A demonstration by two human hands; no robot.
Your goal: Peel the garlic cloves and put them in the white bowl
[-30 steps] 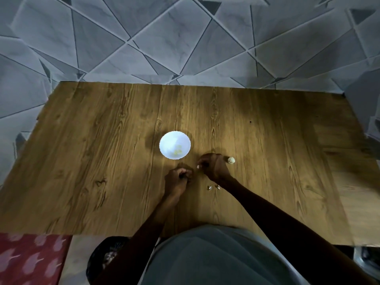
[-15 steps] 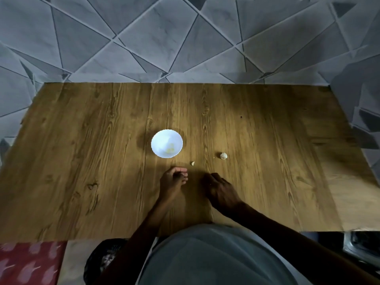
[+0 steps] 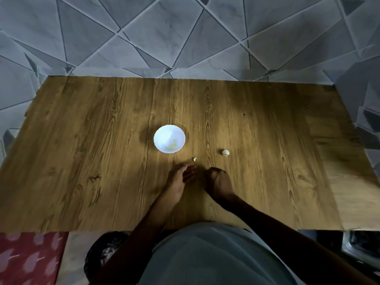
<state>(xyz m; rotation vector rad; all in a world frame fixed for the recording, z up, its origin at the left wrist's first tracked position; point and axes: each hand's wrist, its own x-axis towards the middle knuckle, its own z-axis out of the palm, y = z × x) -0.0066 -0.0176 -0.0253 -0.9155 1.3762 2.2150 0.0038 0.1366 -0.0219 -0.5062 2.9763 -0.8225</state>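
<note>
Your left hand (image 3: 181, 178) rests on the desk (image 3: 98, 153) with its fingers (image 3: 190, 173) loosely curled and the fingertips turned toward your right hand (image 3: 219, 182). Nothing shows between those fingers, but the palm is hidden, so you cannot tell from here whether it has hold of anything. Your right hand sits just beside it. Its back faces the camera and its fingers are curled down against the wood. Its fingertips are out of sight, so its grip cannot be told either. The two hands are close together but apart, with a narrow strip of desk between them.

A small garlic clove (image 3: 194, 159) lies on the desk just beyond your left fingertips, touching neither hand. A larger garlic piece (image 3: 225, 152), still pale and skinned, lies farther out beyond your right hand and a little to its outer side. A tiny scrap (image 3: 216, 154) lies just beside it.

The white bowl (image 3: 162, 132) stands upright beyond your left hand, past the small clove. A few yellowish peeled cloves (image 3: 172, 144) lie at its bottom.

Nearer you than both hands, your grey shirt (image 3: 216, 256) covers the desk's near edge. A red patterned cloth (image 3: 28, 258) lies below the desk, off to your left.
</note>
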